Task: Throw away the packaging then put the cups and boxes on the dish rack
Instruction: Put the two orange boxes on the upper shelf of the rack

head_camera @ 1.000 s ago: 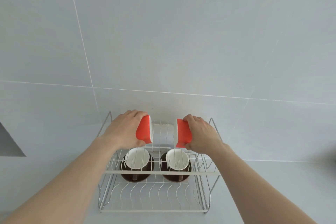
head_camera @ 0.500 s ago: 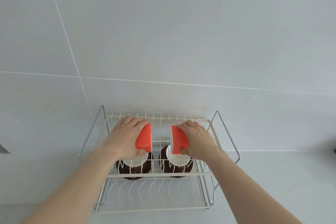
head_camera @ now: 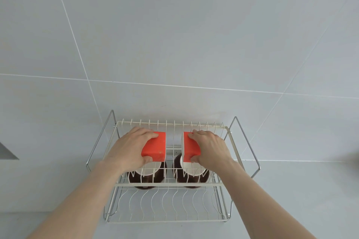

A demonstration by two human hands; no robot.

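Observation:
A white two-tier wire dish rack (head_camera: 169, 184) stands on the counter against the tiled wall. My left hand (head_camera: 130, 147) grips a red box (head_camera: 155, 147) and my right hand (head_camera: 210, 149) grips a second red box (head_camera: 190, 147) with a white side. Both boxes are at the upper tier, side by side with a gap between them. On the lower tier, below the boxes, sit two dark brown cups with white insides: the left cup (head_camera: 147, 173) and the right cup (head_camera: 192, 174), both partly hidden by the boxes and hands.
Grey tiled wall (head_camera: 174, 44) rises right behind the rack. The rack's metal side handles (head_camera: 246, 141) stick out left and right. A grey edge (head_camera: 7, 153) shows at the far left. The pale counter (head_camera: 291, 190) runs around the rack.
Both hands have carried the red boxes down and back onto the upper tier of the rack. The boxes have tipped, with their red faces turned more upward. The view has tilted down.

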